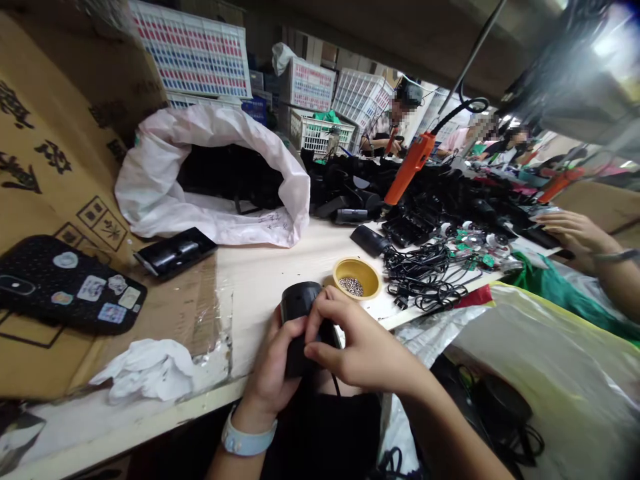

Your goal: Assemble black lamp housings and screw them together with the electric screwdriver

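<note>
Cardboard carton (55,153): black characters | left hand (273,367), right hand (360,333) | black housing (297,320)

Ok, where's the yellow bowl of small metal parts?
In the head view, the yellow bowl sits just beyond the black device in the person's hands, left of the tangled black cables.

Bowl (357,280) of screws (351,287) on worktop (280,267): cables (425,277) to its right, plastic bag (210,180) behind, phone (65,283) on cardboard (165,333) to its far left.
</note>
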The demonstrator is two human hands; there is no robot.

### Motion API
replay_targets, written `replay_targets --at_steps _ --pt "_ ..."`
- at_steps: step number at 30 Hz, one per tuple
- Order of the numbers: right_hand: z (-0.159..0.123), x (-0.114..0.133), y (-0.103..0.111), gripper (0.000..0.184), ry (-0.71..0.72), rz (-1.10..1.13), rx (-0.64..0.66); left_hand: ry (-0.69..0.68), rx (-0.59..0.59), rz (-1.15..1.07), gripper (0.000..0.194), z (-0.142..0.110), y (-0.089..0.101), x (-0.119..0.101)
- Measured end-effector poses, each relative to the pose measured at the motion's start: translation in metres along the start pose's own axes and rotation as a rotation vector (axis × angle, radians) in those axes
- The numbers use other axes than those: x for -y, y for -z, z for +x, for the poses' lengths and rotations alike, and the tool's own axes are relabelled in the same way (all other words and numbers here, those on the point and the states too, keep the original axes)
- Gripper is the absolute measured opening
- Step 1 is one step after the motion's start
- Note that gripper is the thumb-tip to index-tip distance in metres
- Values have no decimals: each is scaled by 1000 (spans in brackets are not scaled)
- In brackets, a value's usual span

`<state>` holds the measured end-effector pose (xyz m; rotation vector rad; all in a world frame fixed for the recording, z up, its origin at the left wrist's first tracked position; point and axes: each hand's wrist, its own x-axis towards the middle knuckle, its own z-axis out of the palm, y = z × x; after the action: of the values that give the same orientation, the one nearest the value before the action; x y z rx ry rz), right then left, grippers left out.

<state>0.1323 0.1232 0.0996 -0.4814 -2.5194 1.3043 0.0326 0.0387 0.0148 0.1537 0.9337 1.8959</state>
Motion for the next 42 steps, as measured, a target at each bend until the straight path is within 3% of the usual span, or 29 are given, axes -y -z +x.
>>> replay_targets --at_steps 5,7,10,12,15,19,24,28,32,36,42 --pt "0 -1 -24 26 -139 9 -206 7 -9 2 34 -1 0 -2" --pt "3 -5 -23 33 -131 -2 -250 22 -17 -15 38 -2 -1 -4" --pt "14 -18 1 21 -177 -270 -200 49 -23 -63 45 -5 -3 -8" --pt "26 -31 26 23 -302 -554 -149 109 -5 -106 49 -7 -4 -11" --pt "49 -50 53 15 -454 -769 -55 182 60 -185 47 -8 -1 -14" --pt "71 -66 54 24 -519 -915 90 146 213 -284 38 -8 8 -14" --pt "74 -72 46 27 -484 -952 103 120 411 -372 40 -5 18 -11" --pt "65 -76 55 22 -436 -889 26 109 495 -399 45 -5 19 -10" --pt "52 -76 64 16 -326 -702 -111 94 495 -401 48 -7 19 -11" --pt "35 -72 64 21 -208 -371 -189 112 494 -397 51 -6 22 -11" --pt "18 -65 43 22 -110 156 -147 125 528 -407 42 -6 23 -11"
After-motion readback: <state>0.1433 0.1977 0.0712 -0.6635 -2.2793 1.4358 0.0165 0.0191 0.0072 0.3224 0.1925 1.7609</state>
